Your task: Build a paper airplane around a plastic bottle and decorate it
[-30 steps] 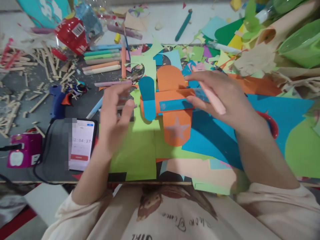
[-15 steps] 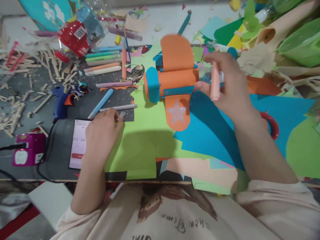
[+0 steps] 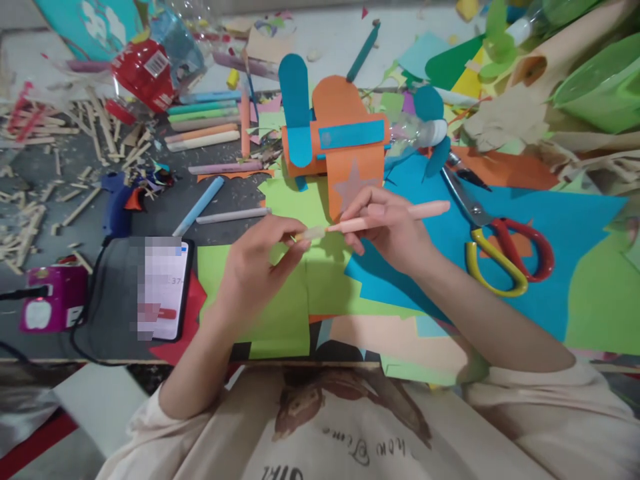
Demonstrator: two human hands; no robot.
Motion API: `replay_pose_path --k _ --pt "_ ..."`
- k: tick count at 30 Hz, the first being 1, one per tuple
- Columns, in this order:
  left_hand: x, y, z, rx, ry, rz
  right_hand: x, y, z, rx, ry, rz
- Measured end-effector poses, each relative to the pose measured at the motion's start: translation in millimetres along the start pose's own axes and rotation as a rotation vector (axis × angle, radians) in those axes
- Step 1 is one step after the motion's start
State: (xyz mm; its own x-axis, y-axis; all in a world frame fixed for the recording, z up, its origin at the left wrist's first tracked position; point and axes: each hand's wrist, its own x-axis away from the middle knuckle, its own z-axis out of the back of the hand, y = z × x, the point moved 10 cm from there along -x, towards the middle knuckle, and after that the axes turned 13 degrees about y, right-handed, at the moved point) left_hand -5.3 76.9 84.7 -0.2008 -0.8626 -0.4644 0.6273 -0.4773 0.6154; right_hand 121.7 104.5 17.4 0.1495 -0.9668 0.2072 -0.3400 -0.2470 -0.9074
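My right hand [image 3: 390, 230] grips a peach felt-tip pen [image 3: 435, 209], its tip pointing left. In my left hand [image 3: 265, 260], thumb and fingers pinch a small translucent pen cap [image 3: 315, 233]. The pen tip meets or nearly meets the cap; I cannot tell if it is inside. Just beyond my hands lies a model plane [image 3: 350, 133] made from a clear bottle wrapped in orange and blue paper, with a pale star [image 3: 354, 183] on its near wing. My right fingers overlap that wing's edge.
Scissors [image 3: 477, 212] with red and yellow handles lie right on blue paper [image 3: 575, 227]. Left are a phone [image 3: 167, 293], a blue glue gun [image 3: 117, 203], a purple cube [image 3: 55, 300] with cords and scattered wooden sticks [image 3: 30, 233]. Several pens [image 3: 203, 127] lie behind. A green basket [image 3: 600, 87] stands far right.
My left hand has moved right from beside the phone with the cap. My right hand has come down and left with the pen, leaving the plane, which has turned. The scissors now show.
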Motion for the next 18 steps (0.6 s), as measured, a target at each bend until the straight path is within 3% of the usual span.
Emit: replay_pose_path --k 4,11,18 --pt "2 14 -6.0 0.016 -0.037 -0.100 7 15 -12 -0.036 -0.052 -0.077" --pt "0 -1 2.6 0.007 0.034 0.029 2 6 -2 -0.078 0.052 0.002" --pt "0 5 -8.0 0.059 -0.038 -0.010 3 12 -6 -0.072 0.039 -0.049"
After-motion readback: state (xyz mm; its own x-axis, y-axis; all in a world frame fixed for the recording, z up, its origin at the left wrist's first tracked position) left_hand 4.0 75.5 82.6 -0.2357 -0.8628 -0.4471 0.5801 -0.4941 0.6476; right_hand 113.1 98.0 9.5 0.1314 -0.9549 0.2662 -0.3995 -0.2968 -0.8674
